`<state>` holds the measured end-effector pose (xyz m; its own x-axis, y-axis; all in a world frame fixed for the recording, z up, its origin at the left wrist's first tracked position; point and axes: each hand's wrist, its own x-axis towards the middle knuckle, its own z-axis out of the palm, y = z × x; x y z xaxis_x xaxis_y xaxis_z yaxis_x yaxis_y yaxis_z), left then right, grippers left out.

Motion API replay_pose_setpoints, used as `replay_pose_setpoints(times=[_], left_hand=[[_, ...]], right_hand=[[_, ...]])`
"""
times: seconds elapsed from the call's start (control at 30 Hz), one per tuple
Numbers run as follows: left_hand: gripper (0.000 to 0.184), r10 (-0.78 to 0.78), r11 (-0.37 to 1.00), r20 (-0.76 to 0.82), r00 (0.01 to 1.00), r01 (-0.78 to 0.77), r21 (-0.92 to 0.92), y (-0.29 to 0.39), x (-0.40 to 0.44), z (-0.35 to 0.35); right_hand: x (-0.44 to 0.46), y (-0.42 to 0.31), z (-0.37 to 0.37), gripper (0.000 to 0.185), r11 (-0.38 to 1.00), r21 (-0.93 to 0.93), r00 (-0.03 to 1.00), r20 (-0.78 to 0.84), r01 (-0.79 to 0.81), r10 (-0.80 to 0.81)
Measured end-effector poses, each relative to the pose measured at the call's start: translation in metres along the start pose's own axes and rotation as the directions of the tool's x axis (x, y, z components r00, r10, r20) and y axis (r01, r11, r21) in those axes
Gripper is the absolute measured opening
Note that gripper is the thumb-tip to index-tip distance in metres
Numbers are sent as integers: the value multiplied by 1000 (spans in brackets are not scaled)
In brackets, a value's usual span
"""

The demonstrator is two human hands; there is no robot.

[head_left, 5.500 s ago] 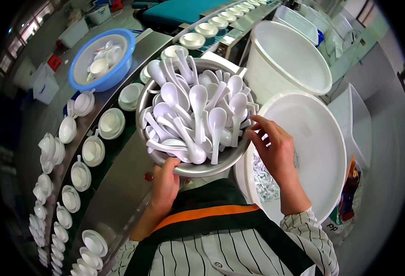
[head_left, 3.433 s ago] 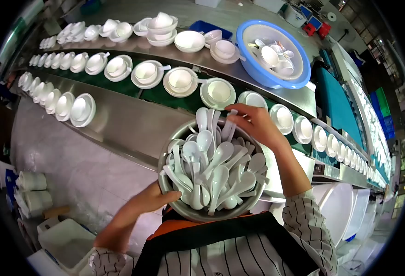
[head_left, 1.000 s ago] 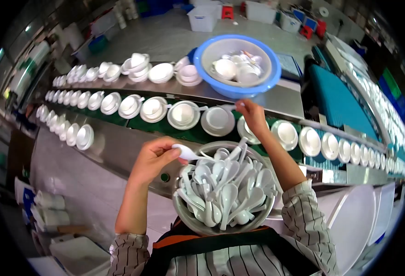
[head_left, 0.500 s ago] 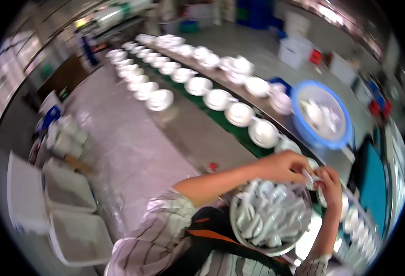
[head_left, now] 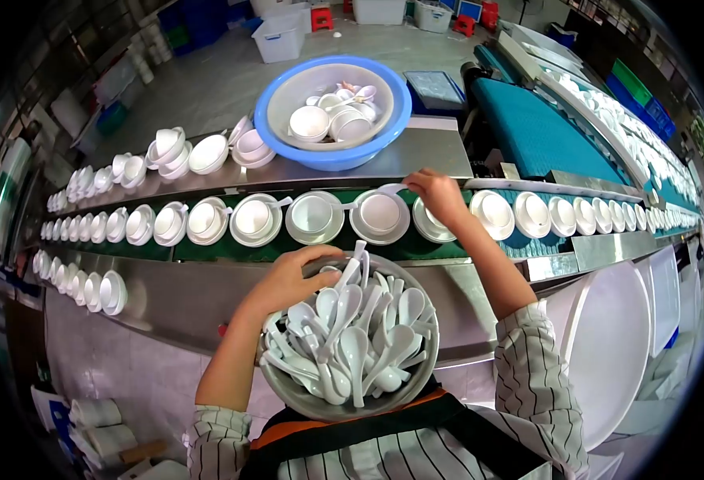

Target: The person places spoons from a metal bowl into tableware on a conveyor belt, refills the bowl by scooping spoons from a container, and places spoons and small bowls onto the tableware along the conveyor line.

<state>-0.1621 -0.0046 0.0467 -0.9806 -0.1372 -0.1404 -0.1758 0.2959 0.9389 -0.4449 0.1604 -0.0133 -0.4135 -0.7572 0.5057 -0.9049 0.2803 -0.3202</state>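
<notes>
Pinching a glossy white spoon [head_left: 389,190] by one end, the right hand [head_left: 436,194] is at a white bowl-and-plate set [head_left: 380,214] on the green belt [head_left: 244,252]. The left hand [head_left: 292,280] curls at the round steel basin [head_left: 424,372] (grip undeterminable), heaped with white spoons [head_left: 354,352]. Sets just leftward [head_left: 315,214] carry spoons; sets rightward [head_left: 492,213], none visible.

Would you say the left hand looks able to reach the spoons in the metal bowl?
Probably yes: the left hand is at the edge of the metal bowl, right beside the spoons, which lie heaped and uncovered.
</notes>
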Motion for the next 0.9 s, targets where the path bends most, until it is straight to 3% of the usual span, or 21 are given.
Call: replay_pose_setpoints(times=[0.13, 0.2, 0.27, 0.3, 0.33, 0.4, 0.43, 0.47, 0.6, 0.63, 0.73, 0.77, 0.87, 0.9], left_hand=[[31, 33, 999, -10, 999, -33, 19, -5, 5, 3], [31, 10, 1000, 14, 1000, -10, -8, -3, 10, 11], [29, 90, 995, 9, 996, -90, 33, 1, 16, 18], [29, 122, 989, 22, 992, -123, 83, 3, 20, 22], [29, 153, 979, 40, 987, -157, 130, 4, 23, 24], [34, 183, 945, 35, 983, -186, 270, 6, 26, 31], [35, 195, 927, 35, 980, -196, 320, 10, 27, 34], [36, 206, 906, 34, 978, -203, 372, 14, 28, 38], [36, 200, 908, 48, 979, -204, 367, 11, 37, 44], [33, 119, 923, 57, 991, -132, 363, 19, 38, 45], [30, 142, 890, 123, 982, -181, 418, 21, 48, 51], [29, 77, 890, 150, 986, -136, 435, 26, 49, 53], [30, 229, 870, 81, 970, -242, 429, 8, 48, 57], [30, 193, 911, 101, 976, -216, 352, 9, 48, 55]], right_hand=[[-5, 4, 17, 20, 986, -49, 964, 222, 161, -147], [-3, -9, 6, 26, 963, -107, 969, 46, 246, -243], [3, -45, -25, 30, 969, 246, 991, 133, -30, -3], [2, -62, -41, 32, 898, 400, 973, 204, -183, 108], [-2, -78, -52, 31, 800, 567, 973, 216, -197, 86], [-16, -101, -80, 29, 883, 393, 896, 438, -256, 65], [-28, -97, -80, 23, 953, 301, 933, 337, 17, -123], [-34, -101, -90, 18, 967, 254, 924, 365, 16, -111], [-50, -100, -110, 12, 929, 370, 944, 316, -24, -101], [-53, -104, -116, 11, 917, 399, 949, 298, -31, -98], [-53, -109, -135, 13, 875, 457, 985, 135, -161, 110], [-51, -105, -141, 15, 870, 459, 984, 98, -180, 152], [-44, -58, -138, 16, 803, 492, 937, 89, -337, 339], [-41, -38, -132, 17, 832, 462, 939, 8, -309, 344]])
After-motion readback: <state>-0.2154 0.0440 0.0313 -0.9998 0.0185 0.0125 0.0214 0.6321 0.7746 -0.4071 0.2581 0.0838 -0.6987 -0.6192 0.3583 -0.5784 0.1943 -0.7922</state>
